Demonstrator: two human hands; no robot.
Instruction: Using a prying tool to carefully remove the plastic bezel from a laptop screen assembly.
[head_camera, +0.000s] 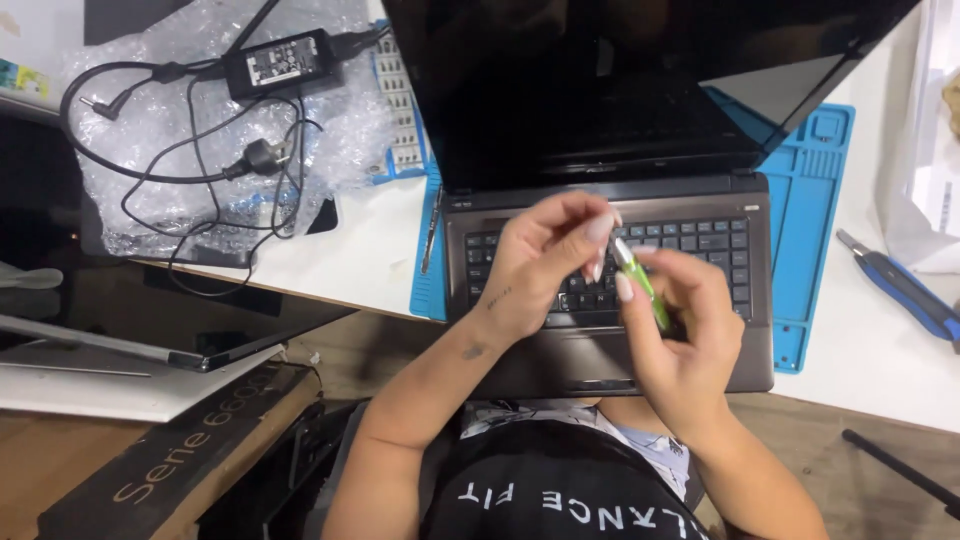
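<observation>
An open grey laptop (610, 360) with a dark screen sits on a blue work mat (810, 250) in front of me. Above its keyboard (700, 245) my right hand (680, 340) holds a thin green tool (645, 285) by its shaft. My left hand (545, 255) pinches the tool's pale upper tip with its fingertips. Both hands hover over the keys without touching them.
A black power adapter (285, 60) with coiled cable lies on bubble wrap (200, 130) at the upper left. A blue-handled tool (905, 290) rests at the right on the white table. A dark cardboard box (180, 450) and flat panels lie lower left.
</observation>
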